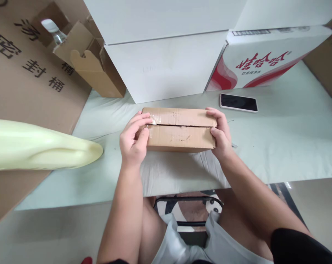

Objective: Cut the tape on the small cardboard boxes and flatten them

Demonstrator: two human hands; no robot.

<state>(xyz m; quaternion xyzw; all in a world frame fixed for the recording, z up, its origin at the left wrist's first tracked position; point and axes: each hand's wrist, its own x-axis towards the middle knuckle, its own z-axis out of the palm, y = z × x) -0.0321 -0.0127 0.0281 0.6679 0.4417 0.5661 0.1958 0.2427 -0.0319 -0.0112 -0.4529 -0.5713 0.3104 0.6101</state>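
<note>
Between my two hands is a small brown cardboard box, with its long side facing me. A dark seam runs along its top between two flaps, and a bit of clear tape shows near the left end. My left hand grips the left end, thumb on the near flap and fingers over the far one. The right end is held by my right hand in the same way, thumb in front and fingers behind. What the box contains is hidden.
Large white boxes stand behind, beside a red-and-white carton. A phone lies on the pale green cloth. To the left are an opened cardboard carton, a clear bottle and a pale yellow object.
</note>
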